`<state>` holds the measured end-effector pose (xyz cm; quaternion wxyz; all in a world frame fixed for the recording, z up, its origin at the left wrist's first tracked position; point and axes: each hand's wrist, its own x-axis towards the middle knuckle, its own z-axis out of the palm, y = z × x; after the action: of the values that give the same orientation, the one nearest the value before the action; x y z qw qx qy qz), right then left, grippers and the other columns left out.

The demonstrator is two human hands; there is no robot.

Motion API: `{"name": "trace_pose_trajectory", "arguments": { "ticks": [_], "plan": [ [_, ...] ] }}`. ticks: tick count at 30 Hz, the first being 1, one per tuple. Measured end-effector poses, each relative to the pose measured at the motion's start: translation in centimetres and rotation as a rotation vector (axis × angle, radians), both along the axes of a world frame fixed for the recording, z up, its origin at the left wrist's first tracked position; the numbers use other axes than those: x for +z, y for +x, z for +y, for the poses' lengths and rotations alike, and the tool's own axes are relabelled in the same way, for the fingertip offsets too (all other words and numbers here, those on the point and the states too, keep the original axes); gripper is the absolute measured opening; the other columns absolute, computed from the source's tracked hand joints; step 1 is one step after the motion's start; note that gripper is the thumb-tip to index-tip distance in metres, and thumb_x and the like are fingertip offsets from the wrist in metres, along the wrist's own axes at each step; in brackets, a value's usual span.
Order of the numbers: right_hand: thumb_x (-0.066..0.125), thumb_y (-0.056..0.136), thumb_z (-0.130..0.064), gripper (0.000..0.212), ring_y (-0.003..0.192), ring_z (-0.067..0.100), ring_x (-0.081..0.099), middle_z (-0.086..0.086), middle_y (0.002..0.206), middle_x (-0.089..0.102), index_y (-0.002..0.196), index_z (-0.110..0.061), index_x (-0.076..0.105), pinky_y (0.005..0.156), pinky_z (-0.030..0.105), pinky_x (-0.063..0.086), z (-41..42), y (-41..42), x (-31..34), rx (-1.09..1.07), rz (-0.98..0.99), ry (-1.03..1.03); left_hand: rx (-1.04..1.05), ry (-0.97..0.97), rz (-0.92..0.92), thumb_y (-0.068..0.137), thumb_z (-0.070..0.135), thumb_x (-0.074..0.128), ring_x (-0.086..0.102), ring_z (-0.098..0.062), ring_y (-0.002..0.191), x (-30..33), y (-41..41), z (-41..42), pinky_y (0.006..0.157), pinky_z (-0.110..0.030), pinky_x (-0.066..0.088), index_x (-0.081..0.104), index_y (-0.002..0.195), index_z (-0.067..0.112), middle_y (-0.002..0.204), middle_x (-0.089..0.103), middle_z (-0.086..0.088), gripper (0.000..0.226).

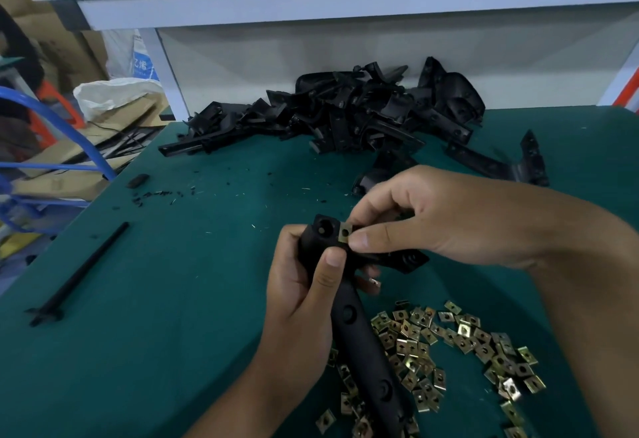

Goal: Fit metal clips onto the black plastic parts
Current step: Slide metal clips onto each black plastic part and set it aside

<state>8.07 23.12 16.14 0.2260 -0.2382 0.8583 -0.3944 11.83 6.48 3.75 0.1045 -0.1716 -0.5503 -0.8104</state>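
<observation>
My left hand (304,285) is wrapped around a long black plastic part (352,320), thumb laid across its upper end, so that grip is curled tight on the part. The part runs from near the middle of the view down toward 5 o'clock, above the green tabletop (179,299), its lower length passing over the scatter of loose clips. My right hand (446,216) comes in from 3 o'clock, and its grip is pinching one small brass-coloured metal clip (345,232) between thumb and forefinger, the clip touching the side of the part's top end, just beside a round hole there. A second glint of metal shows under my left fingers at the part's right side; I cannot tell what it is.

The pile of metal clips (449,344) lies on the tabletop at 5 o'clock from my hands, spread loosely and partly under the held part. A heap of black plastic parts (345,112) sits at 12 o'clock along the far edge of the tabletop, against a white shelf frame (311,5). A thin black rod (83,271) lies at 9 o'clock, well apart from my hands, with small black scraps (155,194) scattered toward 10 o'clock
</observation>
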Motion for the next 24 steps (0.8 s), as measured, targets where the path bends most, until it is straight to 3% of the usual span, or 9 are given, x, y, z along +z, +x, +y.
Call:
{"name": "trace_pose_trajectory", "arguments": {
  "ticks": [3, 6, 10, 12, 15, 17, 20, 22, 24],
  "plan": [
    [0.066, 0.095, -0.040, 0.018, 0.083, 0.015, 0.068, 0.000, 0.087, 0.076, 0.089, -0.029, 0.078, 0.074, 0.030, 0.050, -0.7, 0.3, -0.3, -0.015, 0.010, -0.027, 0.039, -0.032, 0.036, 0.101, 0.035, 0.055, 0.066, -0.020, 0.076, -0.3, -0.1, 0.0, 0.071, -0.028, 0.055, 0.054, 0.101, 0.015, 0.085, 0.066, -0.002, 0.021],
    [0.068, 0.095, -0.029, 0.017, 0.074, 0.017, 0.068, 0.010, 0.086, 0.075, 0.085, -0.021, 0.079, 0.063, 0.010, 0.046, -1.3, 0.6, -0.3, -0.033, 0.007, -0.133, 0.015, -0.033, 0.077, 0.102, 0.043, 0.054, 0.064, -0.018, 0.072, -0.2, 0.1, 0.1, 0.067, -0.028, 0.054, 0.049, 0.105, 0.015, 0.083, 0.064, -0.001, 0.029],
    [0.070, 0.092, -0.023, 0.013, 0.084, 0.024, 0.072, 0.001, 0.085, 0.077, 0.083, -0.020, 0.079, 0.069, 0.011, 0.053, -1.9, 0.9, -1.4, -0.095, 0.026, -0.247, 0.088, -0.050, 0.100, 0.100, 0.050, 0.055, 0.058, -0.025, 0.068, -0.1, 0.0, 0.0, 0.061, -0.039, 0.052, 0.049, 0.102, 0.027, 0.082, 0.061, -0.002, 0.024],
    [0.069, 0.092, -0.021, 0.012, 0.088, 0.032, 0.070, 0.000, 0.085, 0.078, 0.084, -0.018, 0.078, 0.075, 0.019, 0.056, -2.4, 1.1, -1.7, -0.100, 0.004, -0.298, 0.119, -0.057, 0.117, 0.100, 0.050, 0.054, 0.056, -0.027, 0.067, 0.0, -0.2, -0.1, 0.058, -0.045, 0.051, 0.049, 0.102, 0.029, 0.081, 0.060, -0.001, 0.023],
    [0.069, 0.093, -0.023, 0.014, 0.087, 0.044, 0.067, 0.006, 0.088, 0.078, 0.087, -0.013, 0.077, 0.081, 0.042, 0.057, -2.5, 1.2, -1.8, -0.072, -0.044, -0.331, 0.121, -0.049, 0.151, 0.101, 0.047, 0.054, 0.059, -0.022, 0.067, 0.0, 0.0, 0.0, 0.060, -0.036, 0.053, 0.048, 0.103, 0.026, 0.081, 0.061, 0.000, 0.022],
    [0.067, 0.094, -0.035, 0.019, 0.089, 0.031, 0.071, 0.003, 0.091, 0.078, 0.091, -0.019, 0.078, 0.085, 0.042, 0.058, -2.1, 1.0, -1.4, -0.047, -0.032, -0.249, 0.122, -0.043, 0.121, 0.100, 0.048, 0.055, 0.061, -0.019, 0.067, -0.1, 0.3, 0.2, 0.061, -0.033, 0.053, 0.049, 0.102, 0.024, 0.080, 0.063, 0.001, 0.025],
    [0.049, 0.099, -0.056, 0.037, 0.092, 0.004, 0.070, -0.009, 0.096, 0.076, 0.099, -0.029, 0.075, 0.087, 0.031, 0.049, -0.3, -0.1, -0.8, -0.020, 0.004, -0.056, 0.100, -0.008, 0.069, 0.100, 0.047, 0.057, 0.062, -0.019, 0.064, 0.1, 0.5, 0.2, 0.059, -0.030, 0.053, 0.051, 0.102, 0.020, 0.076, 0.065, -0.004, 0.027],
    [0.052, 0.096, -0.057, 0.028, 0.093, -0.002, 0.067, -0.019, 0.099, 0.073, 0.099, -0.038, 0.072, 0.084, 0.025, 0.048, 1.1, -1.3, -1.3, -0.119, 0.122, 0.156, 0.093, 0.010, 0.022, 0.099, 0.047, 0.058, 0.061, -0.023, 0.064, 0.2, 0.5, 0.0, 0.061, -0.030, 0.051, 0.052, 0.103, 0.014, 0.074, 0.064, -0.009, 0.034],
    [0.063, 0.095, -0.045, 0.011, 0.097, 0.001, 0.065, -0.018, 0.101, 0.070, 0.100, -0.036, 0.068, 0.085, 0.025, 0.050, 1.4, -2.3, -2.4, -0.162, 0.137, 0.382, 0.096, 0.012, -0.032, 0.096, 0.047, 0.063, 0.062, -0.025, 0.064, 0.3, 0.4, -0.2, 0.063, -0.030, 0.051, 0.056, 0.102, 0.011, 0.075, 0.065, -0.012, 0.037]
  ]
}}
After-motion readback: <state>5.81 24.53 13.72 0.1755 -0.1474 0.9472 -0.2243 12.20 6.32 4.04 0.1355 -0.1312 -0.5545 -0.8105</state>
